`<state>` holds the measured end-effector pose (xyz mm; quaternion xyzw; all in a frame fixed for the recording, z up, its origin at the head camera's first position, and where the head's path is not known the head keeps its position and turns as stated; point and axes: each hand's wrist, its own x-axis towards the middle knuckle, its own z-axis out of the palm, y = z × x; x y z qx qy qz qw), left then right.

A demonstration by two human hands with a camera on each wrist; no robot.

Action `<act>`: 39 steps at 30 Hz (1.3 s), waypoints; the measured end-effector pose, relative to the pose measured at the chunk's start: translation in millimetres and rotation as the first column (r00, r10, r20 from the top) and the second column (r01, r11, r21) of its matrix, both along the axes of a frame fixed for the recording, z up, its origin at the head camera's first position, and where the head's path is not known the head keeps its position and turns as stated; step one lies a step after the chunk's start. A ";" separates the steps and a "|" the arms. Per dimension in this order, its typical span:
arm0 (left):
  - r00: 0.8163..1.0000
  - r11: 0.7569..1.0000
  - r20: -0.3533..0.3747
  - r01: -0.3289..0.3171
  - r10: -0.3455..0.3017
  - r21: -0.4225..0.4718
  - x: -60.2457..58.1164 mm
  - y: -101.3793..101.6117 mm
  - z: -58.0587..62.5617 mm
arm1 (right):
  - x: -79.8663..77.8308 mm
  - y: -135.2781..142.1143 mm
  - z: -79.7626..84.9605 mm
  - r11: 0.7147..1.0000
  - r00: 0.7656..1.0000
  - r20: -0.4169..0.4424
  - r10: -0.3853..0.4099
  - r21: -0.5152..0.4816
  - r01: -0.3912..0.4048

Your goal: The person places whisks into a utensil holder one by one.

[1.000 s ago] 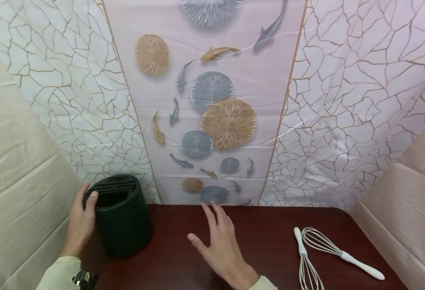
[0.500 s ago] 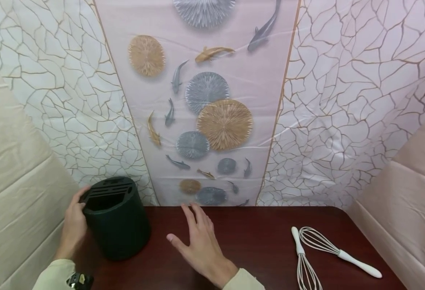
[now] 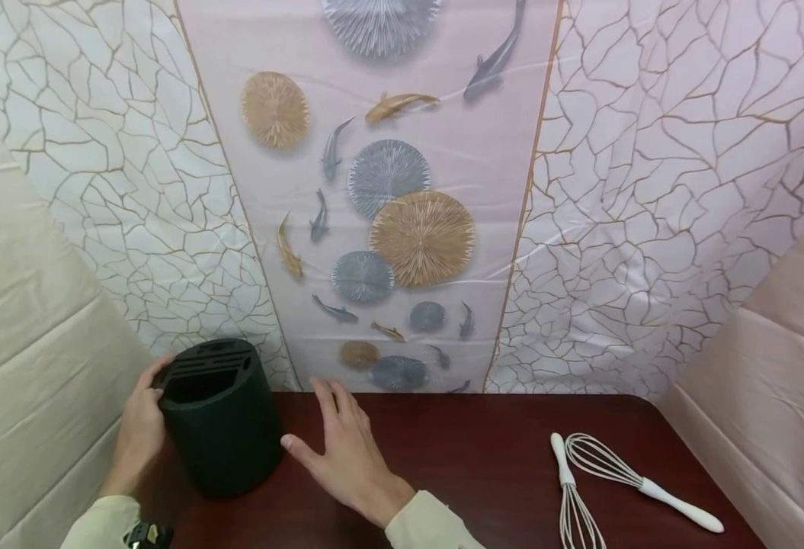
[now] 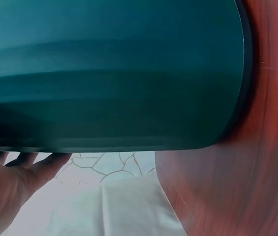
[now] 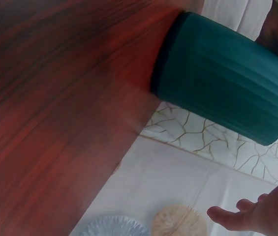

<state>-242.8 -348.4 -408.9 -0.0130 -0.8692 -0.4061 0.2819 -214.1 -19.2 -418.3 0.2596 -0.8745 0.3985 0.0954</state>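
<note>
A dark green, oval knife block (image 3: 226, 435) with slots and a wide opening in its top stands upright at the table's left. My left hand (image 3: 137, 435) rests against its left side near the top rim; in the left wrist view its fingers (image 4: 45, 166) touch the block's wall, and the thumb is hardly visible. Just right of the block, my right hand (image 3: 347, 457) hovers over the table with fingers spread, thumb towards the block and apart from it, holding nothing. In the right wrist view, part of the right hand (image 5: 249, 214) shows below the green block.
Two white-handled whisks (image 3: 573, 496) (image 3: 679, 503) lie close together at the right of the dark red wooden table (image 3: 470, 465). A patterned cloth (image 3: 402, 305) hangs behind the table's back edge. Beige fabric panels (image 3: 31, 343) flank both sides.
My right hand has moved left, closer to the knife block. The left thumb has drawn back from over the block's rim to its left side. The whisks have not moved.
</note>
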 end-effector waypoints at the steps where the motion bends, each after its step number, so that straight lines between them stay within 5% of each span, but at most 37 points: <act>1: 1.000 1.000 -0.001 0.000 0.000 -0.010 1.8 -0.3 -0.6 | 0.2 -3.1 0.9 1.000 1.000 0.017 0.010 -0.004 -0.010; 16: 1.000 0.999 0.031 0.004 -0.003 -0.035 21.2 8.1 4.7 | -4.1 -35.0 7.9 0.994 0.987 0.120 0.110 0.000 -0.111; 23: 0.998 0.996 -0.038 0.049 -0.052 -0.074 24.4 3.7 4.9 | -12.5 -59.5 7.2 0.991 0.981 0.139 0.137 -0.010 -0.137; 30: 0.993 0.990 -0.016 0.114 -0.116 -0.082 26.6 8.7 1.4 | -22.0 -71.8 5.9 0.979 0.958 0.232 0.170 -0.152 -0.137; 39: 0.990 0.988 -0.021 0.142 -0.143 -0.055 23.6 16.7 1.4 | -29.6 -77.0 11.2 0.955 0.958 0.206 0.199 -0.261 -0.142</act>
